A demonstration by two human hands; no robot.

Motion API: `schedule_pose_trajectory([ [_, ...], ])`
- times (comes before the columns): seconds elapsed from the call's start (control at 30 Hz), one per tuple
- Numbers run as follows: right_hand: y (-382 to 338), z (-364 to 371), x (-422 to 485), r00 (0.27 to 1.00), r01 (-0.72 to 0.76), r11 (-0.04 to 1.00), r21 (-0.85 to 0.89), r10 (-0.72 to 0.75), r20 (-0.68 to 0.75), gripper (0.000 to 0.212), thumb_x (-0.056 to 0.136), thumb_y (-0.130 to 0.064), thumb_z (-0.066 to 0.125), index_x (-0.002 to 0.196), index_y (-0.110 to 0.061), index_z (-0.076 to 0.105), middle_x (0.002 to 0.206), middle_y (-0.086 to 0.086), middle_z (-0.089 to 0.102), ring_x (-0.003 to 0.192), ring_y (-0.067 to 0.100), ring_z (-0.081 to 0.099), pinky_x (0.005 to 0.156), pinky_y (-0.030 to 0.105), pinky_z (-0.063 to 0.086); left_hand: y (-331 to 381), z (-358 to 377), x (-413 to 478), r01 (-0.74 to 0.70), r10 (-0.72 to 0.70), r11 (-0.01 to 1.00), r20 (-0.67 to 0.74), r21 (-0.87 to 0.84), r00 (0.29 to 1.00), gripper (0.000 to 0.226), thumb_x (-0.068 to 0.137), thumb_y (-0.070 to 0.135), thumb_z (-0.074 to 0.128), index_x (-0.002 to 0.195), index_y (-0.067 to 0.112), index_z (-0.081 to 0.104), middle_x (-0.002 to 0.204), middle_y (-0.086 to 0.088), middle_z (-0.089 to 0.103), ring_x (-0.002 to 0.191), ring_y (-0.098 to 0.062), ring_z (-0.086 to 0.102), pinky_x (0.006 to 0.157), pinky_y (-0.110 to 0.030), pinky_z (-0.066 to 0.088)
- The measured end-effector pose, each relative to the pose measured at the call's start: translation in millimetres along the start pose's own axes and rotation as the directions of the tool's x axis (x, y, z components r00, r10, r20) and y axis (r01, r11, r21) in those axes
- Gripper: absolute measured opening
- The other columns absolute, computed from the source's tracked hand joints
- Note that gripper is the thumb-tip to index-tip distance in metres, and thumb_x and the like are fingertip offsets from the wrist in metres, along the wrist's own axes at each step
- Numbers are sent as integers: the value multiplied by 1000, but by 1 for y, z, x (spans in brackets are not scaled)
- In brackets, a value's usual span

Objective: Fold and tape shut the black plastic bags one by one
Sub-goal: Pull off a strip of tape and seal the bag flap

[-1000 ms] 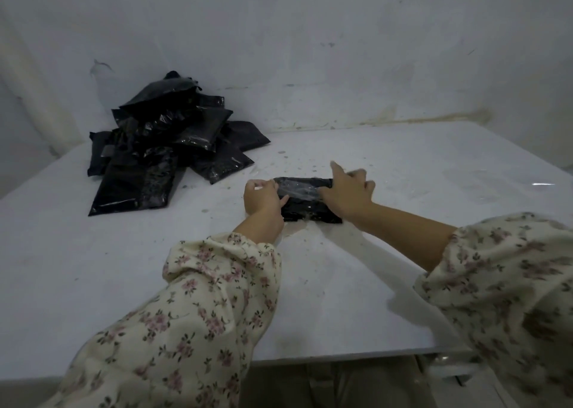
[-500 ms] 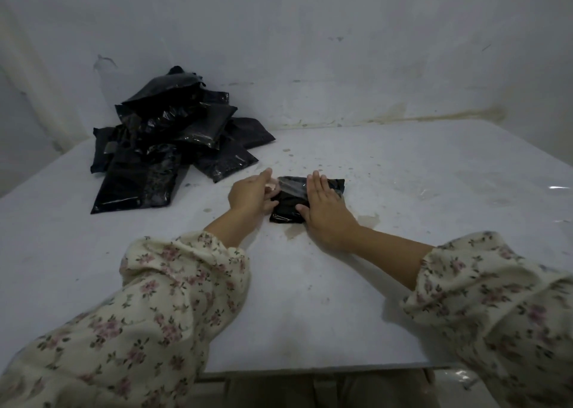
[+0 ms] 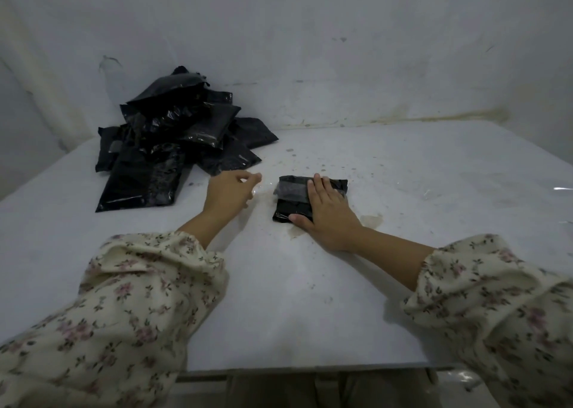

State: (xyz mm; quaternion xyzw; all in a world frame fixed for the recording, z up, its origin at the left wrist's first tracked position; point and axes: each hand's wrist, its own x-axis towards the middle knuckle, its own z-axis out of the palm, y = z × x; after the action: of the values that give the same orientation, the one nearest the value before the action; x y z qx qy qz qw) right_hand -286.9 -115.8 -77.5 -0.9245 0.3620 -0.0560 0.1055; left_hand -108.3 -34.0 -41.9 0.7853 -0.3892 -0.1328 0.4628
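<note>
A small folded black bag lies on the white table, with a band of clear tape across its top. My right hand lies flat on the bag's right half, fingers straight and pressing down. My left hand hovers just left of the bag, apart from it. Its fingers are loosely curled and nothing shows in them. A pile of several black plastic bags sits at the back left of the table.
A grey wall stands close behind the table. Something clear and shiny glints at the table's right edge. A brownish stain marks the surface beside the folded bag. The table's near edge runs just above my lap.
My left hand has let go of the bag and drawn away to the left. My right hand has slid onto the bag's right half and stays flat on it.
</note>
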Motion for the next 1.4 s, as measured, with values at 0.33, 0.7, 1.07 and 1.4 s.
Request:
schedule_pose_trajectory([
  [0.33,-2,-1,0,1000,-7,1000,8,7,1,84,97,-57,30,152,-7,-9,160,10,-15,147,23,-15,120,39,-2,16,16,5,324,-261,836,197,-442,945,9,85,10,72,84,7,65,74,-6,60,61,-12,56,52,-16,53],
  [0.7,-1,-5,3,995,-5,1000,-7,5,95,87,95,-62,27,152,-6,-7,160,12,-15,147,25,-16,119,40,-4,-2,27,6,310,-300,906,82,-287,951,19,90,11,67,74,12,58,65,-7,61,54,-13,58,45,-18,47],
  [1.07,-13,-3,17,976,-158,967,199,184,-117,50,103,-24,40,148,-6,28,155,18,19,145,32,11,118,40,11,14,36,1,468,-433,671,208,-575,877,22,99,2,47,79,10,45,76,-8,50,62,-19,58,73,-34,59],
  [1.4,-12,-7,8,993,-10,990,144,27,-116,93,88,-58,56,154,-15,7,159,17,9,145,35,11,117,52,12,32,32,-2,535,-447,353,363,-768,817,18,97,0,51,79,0,52,41,-2,54,36,-7,57,92,-24,49],
])
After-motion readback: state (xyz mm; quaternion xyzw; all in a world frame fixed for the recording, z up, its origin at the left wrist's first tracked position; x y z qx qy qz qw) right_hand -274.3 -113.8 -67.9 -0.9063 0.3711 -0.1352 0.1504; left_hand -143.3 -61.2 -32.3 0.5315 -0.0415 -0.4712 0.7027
